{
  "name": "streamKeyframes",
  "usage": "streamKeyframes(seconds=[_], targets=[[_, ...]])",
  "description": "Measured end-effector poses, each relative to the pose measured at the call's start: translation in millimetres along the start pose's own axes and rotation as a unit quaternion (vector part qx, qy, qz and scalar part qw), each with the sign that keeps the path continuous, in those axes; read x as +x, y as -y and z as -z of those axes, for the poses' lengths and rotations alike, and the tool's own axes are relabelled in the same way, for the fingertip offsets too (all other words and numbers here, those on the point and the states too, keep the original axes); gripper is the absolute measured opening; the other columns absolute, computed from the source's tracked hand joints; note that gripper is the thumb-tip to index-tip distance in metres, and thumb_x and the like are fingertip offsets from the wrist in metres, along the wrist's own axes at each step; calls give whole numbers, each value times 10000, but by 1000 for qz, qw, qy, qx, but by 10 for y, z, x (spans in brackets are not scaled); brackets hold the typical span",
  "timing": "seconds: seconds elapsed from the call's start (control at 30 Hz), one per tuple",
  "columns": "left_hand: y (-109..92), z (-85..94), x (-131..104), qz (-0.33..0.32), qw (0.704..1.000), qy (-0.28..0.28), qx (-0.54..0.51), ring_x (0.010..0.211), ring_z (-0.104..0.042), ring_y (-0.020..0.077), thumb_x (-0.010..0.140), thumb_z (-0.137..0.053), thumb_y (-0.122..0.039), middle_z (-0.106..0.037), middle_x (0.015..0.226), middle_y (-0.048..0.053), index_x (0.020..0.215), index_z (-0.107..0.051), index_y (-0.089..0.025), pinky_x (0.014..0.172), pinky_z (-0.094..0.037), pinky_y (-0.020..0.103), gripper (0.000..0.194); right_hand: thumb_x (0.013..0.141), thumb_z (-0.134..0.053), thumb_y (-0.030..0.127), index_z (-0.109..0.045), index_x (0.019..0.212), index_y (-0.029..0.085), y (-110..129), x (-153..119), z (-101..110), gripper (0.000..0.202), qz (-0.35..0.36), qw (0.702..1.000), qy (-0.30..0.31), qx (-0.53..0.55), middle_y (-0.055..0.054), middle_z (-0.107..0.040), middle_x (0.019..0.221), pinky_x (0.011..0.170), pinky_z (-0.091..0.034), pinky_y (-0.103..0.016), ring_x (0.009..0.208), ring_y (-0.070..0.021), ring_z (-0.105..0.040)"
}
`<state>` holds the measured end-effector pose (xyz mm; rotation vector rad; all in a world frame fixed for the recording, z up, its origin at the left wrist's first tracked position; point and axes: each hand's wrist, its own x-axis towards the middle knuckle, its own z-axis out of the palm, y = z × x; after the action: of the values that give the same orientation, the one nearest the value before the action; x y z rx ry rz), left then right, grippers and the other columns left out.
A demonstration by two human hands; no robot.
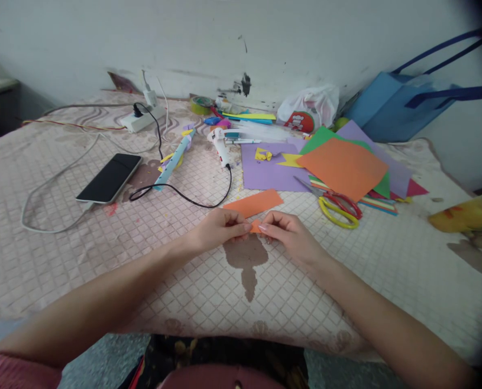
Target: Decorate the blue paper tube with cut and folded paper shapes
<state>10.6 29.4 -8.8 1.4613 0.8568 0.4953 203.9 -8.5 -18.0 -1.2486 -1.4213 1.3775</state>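
Between my two hands is a small piece of orange paper (pixel 256 226), its ends pinched and partly hidden by my fingers. My left hand (pixel 223 228) is closed on its left end, thumb on top. My right hand (pixel 283 231) grips the right end between thumb and fingers. Just beyond lies a longer orange paper strip (pixel 261 203), flat on the patterned cloth and partly behind my left hand. To the right rest open scissors (pixel 338 209) with red and yellow handles, the blades pointing toward the coloured sheets.
Coloured paper sheets (pixel 344 165) are piled at the back right near a blue bag (pixel 390 105). A white glue gun (pixel 220 146) trails a black cord across the cloth. On the left lie a phone (pixel 110 178) on its cable and a power strip (pixel 144 119).
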Motion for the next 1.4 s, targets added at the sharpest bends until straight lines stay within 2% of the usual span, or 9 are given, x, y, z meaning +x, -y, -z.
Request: streamKeyframes(seconds=[0.13, 0.27, 0.37, 0.47, 0.57, 0.73, 0.9, 1.23, 1.4], targets=[[-7, -4, 5, -14, 999, 18, 24, 566, -504, 77, 801, -598, -381, -575, 645, -7, 749, -594, -129, 532, -399, 197, 257, 791, -612, 316, -512, 638, 190, 0, 1, -15, 222, -2, 1000, 7, -11, 36, -460, 606, 539, -355, -248, 564, -98, -418], [16, -41, 25, -40, 998, -32, 43, 548, -445, 68, 788, -607, -383, -532, 620, -20, 716, -585, -133, 496, -326, 189, 261, 794, -623, 314, -528, 655, 185, -2, -1, -36, 212, 4, 999, 27, -30, 38, -468, 615, 533, -340, -243, 568, -93, -419], [31, -56, 35, -17, 999, -43, 24, 500, -387, 58, 801, -581, -377, -466, 552, -37, 643, -530, -137, 468, -275, 193, 292, 831, -587, 389, -575, 721, 184, -25, 4, -32, 233, -13, 999, 39, 4, 29, -500, 629, 549, -372, -247, 573, -98, -456], [31, -55, 32, -4, 999, -43, 12, 497, -387, 59, 813, -562, -388, -467, 548, -31, 625, -509, -139, 466, -268, 195, 316, 861, -527, 467, -598, 760, 185, -45, 11, -21, 308, -37, 998, 26, 38, 17, -522, 620, 524, -380, -247, 555, -104, -481], [35, -54, 28, -7, 999, -41, 19, 495, -394, 61, 817, -559, -386, -471, 542, -28, 619, -510, -141, 463, -274, 195, 319, 855, -530, 484, -593, 737, 180, -35, 10, -19, 332, -44, 998, 22, 25, 16, -514, 599, 491, -361, -242, 528, -100, -471], [57, -50, 36, -17, 998, -51, 30, 488, -403, 57, 807, -577, -361, -484, 541, -31, 642, -533, -139, 454, -284, 185, 280, 810, -613, 367, -542, 674, 182, 9, -1, -28, 240, -27, 999, 31, -20, 42, -477, 590, 473, -326, -227, 506, -77, -417], [57, -17, 45, 5, 1000, -20, 17, 509, -464, 67, 782, -613, -360, -541, 565, -18, 687, -573, -133, 480, -349, 184, 249, 816, -593, 341, -525, 665, 188, -2, -3, -26, 226, -7, 999, 20, -43, 49, -458, 587, 481, -323, -233, 515, -82, -406], [2, -44, 13, -9, 997, -71, 10, 529, -477, 71, 796, -597, -356, -537, 576, -16, 690, -585, -131, 489, -349, 185, 249, 800, -623, 394, -535, 696, 187, 18, 4, -63, 247, -12, 1000, 10, 6, 38, -470, 613, 476, -346, -233, 515, -81, -417], [24, -27, 13, 2, 999, -46, -2, 571, -518, 82, 704, -697, -368, -600, 656, 4, 770, -621, -127, 526, -404, 197, 262, 799, -624, 362, -534, 682, 185, -22, 9, -43, 231, 10, 1000, -17, 9, 34, -476, 627, 487, -360, -226, 540, -82, -423]])
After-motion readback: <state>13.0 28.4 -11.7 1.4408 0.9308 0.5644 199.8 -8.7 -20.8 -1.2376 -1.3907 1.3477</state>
